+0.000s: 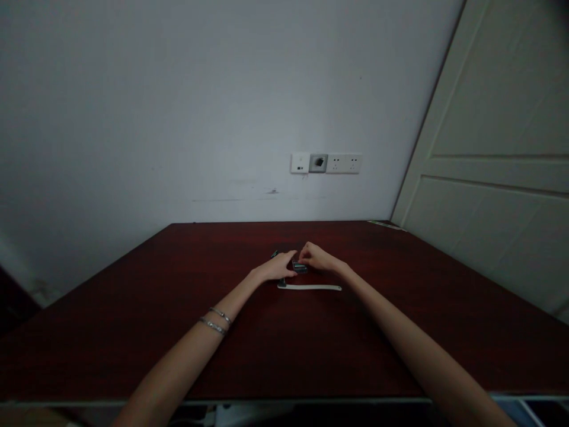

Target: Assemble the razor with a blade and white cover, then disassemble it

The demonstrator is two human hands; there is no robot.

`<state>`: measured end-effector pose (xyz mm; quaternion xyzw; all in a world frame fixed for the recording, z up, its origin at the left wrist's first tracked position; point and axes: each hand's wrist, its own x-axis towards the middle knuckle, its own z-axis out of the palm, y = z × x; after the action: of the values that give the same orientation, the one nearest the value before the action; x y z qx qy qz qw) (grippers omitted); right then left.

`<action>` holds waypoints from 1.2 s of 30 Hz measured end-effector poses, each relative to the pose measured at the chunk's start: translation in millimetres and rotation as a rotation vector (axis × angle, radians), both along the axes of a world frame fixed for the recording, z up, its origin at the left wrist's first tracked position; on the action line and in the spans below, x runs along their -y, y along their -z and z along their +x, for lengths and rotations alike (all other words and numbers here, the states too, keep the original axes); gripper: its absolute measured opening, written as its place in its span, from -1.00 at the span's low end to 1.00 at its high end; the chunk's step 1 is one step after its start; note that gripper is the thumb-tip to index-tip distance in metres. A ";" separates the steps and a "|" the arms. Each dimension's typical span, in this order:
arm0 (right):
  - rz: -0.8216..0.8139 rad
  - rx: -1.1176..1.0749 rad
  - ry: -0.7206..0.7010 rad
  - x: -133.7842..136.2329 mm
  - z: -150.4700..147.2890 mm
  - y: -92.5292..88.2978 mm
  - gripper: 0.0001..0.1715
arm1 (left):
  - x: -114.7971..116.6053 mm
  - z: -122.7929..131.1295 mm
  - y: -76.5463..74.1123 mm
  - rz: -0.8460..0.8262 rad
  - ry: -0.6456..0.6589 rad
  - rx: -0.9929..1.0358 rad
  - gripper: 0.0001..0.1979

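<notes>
A small dark grey, flat piece [300, 268] with a lighter strip along it lies on the table between my hands. My left hand [280, 267] is at its left side, thumb and forefinger spread apart around that edge; I cannot tell whether they touch it. My right hand [315, 256] is closed in a pinch over its upper edge, and what the fingertips hold is hidden or too small to name. Nearer to me a narrow white strap [313, 287] lies crosswise, with a dark fitting [281, 283] at its left end. Another small dark piece [274, 254] shows just behind my left hand.
The dark red table [213, 350] reaches back to a pale wall [213, 107] with a row of sockets [344, 163]. A whitish panelled door [498, 142] borders the right side. Some pale things [249, 415] show below the front edge.
</notes>
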<state>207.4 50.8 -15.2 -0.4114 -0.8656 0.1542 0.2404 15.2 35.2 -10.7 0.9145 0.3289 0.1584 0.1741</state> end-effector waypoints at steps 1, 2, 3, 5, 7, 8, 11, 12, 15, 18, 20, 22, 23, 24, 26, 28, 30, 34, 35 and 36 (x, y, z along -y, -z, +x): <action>0.001 0.006 0.000 0.5 -0.3 0.7 -0.78 | 0.5 0.1 -0.3 -0.002 0.003 0.005 -0.45; 0.003 0.012 0.002 1.0 -0.7 1.3 -0.79 | 0.9 0.2 -0.3 -0.004 0.002 0.011 -0.45; 0.006 0.018 0.009 1.4 -1.0 1.9 -0.79 | 1.1 0.2 -0.2 -0.007 -0.002 0.016 -0.45; 0.010 0.026 0.039 1.8 -1.4 3.2 -0.80 | 1.1 0.4 0.7 -0.016 -0.015 0.023 -0.46; 0.005 0.025 0.078 1.3 -1.4 4.8 -0.81 | 0.5 0.7 2.2 -0.015 -0.028 0.026 -0.47; 0.005 0.021 0.098 0.8 -1.3 5.9 -0.83 | 0.1 0.7 3.1 -0.010 -0.032 0.027 -0.47; 0.027 -0.001 0.130 -0.9 -0.7 9.3 -0.87 | -1.1 0.8 5.4 0.013 -0.029 0.032 -0.46; 0.039 -0.007 0.131 -1.3 -0.6 10.4 -0.88 | -1.3 0.8 6.1 0.017 -0.027 0.035 -0.46; 0.060 -0.022 0.131 -1.2 -0.8 12.2 -0.87 | -1.2 0.6 8.0 0.006 -0.028 0.054 -0.46; 0.064 -0.066 0.146 1.7 -1.8 9.4 -0.87 | -1.5 -0.8 6.2 -0.047 -0.024 0.113 -0.41; 0.077 -0.109 0.180 5.4 -3.4 4.2 -0.85 | -3.1 -3.7 -0.1 -0.097 -0.026 0.210 -0.36; 0.079 -0.134 0.226 10.2 -7.0 -3.3 -0.81 | -6.2 -9.1 -11.2 -0.129 -0.059 0.365 -0.37; 0.067 -0.131 0.245 12.9 -9.9 -7.4 -0.79 | -8.3 -12.6 -18.1 -0.133 -0.092 0.463 -0.41; 0.046 -0.117 0.259 15.8 -13.7 -11.5 -0.77 | -10.8 -16.7 -25.2 -0.126 -0.132 0.552 -0.46; -0.008 -0.051 0.271 21.8 -24.1 -18.6 -0.76 | -16.3 -25.8 -38.3 -0.088 -0.189 0.694 -0.55; -0.041 0.041 0.276 28.0 -37.9 -23.8 -0.77 | -22.6 -35.1 -47.1 -0.023 -0.263 0.786 -0.63; -0.049 0.128 0.290 33.8 -53.6 -26.5 -0.76 | -29.2 -43.4 -49.9 0.008 -0.342 0.829 -0.68; -0.021 0.286 0.360 41.2 -81.7 -25.7 -0.75 | -39.7 -53.6 -42.2 0.010 -0.437 0.899 -0.68; -0.016 0.322 0.374 42.0 -86.8 -24.6 -0.72 | -41.1 -54.7 -39.1 0.014 -0.446 0.915 -0.67; -0.016 0.351 0.385 42.6 -91.1 -23.4 -0.70 | -42.0 -55.1 -35.9 0.017 -0.453 0.926 -0.67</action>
<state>116.3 8.2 8.1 -0.5908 -0.7985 0.0387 0.1084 -39.9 77.2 25.2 0.6556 0.4061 0.5832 0.2553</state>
